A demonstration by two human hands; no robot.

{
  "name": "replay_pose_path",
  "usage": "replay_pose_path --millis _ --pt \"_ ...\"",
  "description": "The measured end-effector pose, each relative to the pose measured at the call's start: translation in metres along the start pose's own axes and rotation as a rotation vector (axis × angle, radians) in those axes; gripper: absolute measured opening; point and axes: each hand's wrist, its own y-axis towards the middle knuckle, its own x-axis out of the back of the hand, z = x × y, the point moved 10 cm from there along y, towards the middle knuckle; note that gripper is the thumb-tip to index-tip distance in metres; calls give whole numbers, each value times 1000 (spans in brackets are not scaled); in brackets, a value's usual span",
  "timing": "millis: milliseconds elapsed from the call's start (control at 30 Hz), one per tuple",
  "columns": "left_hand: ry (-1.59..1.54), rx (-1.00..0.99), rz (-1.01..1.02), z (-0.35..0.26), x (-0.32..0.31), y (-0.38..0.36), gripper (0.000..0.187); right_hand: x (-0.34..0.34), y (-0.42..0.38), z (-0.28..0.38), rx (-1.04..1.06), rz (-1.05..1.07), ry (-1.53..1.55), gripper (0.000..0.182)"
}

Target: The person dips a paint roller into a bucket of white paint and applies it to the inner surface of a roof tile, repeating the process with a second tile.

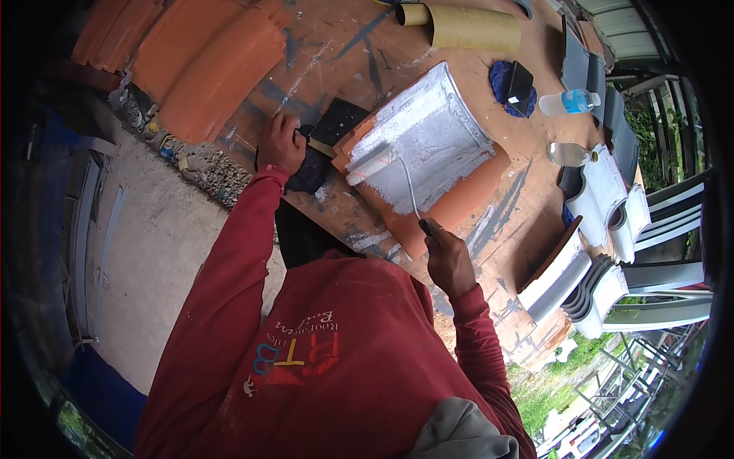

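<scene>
My right hand (449,260) is wrapped round the dark handle of a paint roller, whose metal rod runs up to a white roller head (373,164). The roller head rests on the left part of a clay tile (489,172), which is largely coated in silvery white paint, with orange showing along its lower edge. My left hand (282,145) has curled fingers beside a dark, rounded object (309,172) at the table's near edge; what it grips, if anything, is hidden. A black square pad (339,122) lies between that hand and the tile.
Orange tiles (206,69) lie at the upper left of the stained table (336,53). Cardboard tubes (474,29) are at the back. A water bottle (566,102), another clear bottle (569,154), a black object on blue material (514,88) and white-painted tiles (598,195) stand right.
</scene>
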Motion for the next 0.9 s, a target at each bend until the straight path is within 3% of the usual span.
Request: replay_pose_path --millis 167,267,333,400,500,600,833,900 --pt "44 7 5 1 -2 0 25 59 -45 6 -162 118 -206 37" --pt "35 -2 -33 0 0 -1 24 50 -31 11 -244 191 -229 35" --pt "27 -2 -26 0 -2 -1 24 18 -14 -2 -188 184 -228 35" --pt "31 4 -22 3 0 0 24 -5 5 11 42 20 -111 36" --pt "16 9 -21 2 0 0 24 -30 9 28 62 -46 -155 38" --pt "18 25 -11 4 -2 0 24 -28 -9 11 43 -25 -108 40" --pt "24 2 -26 4 -3 0 25 34 -42 13 -230 200 -207 33" --pt "24 4 -31 1 -4 -2 25 14 -29 5 -150 138 -145 32"
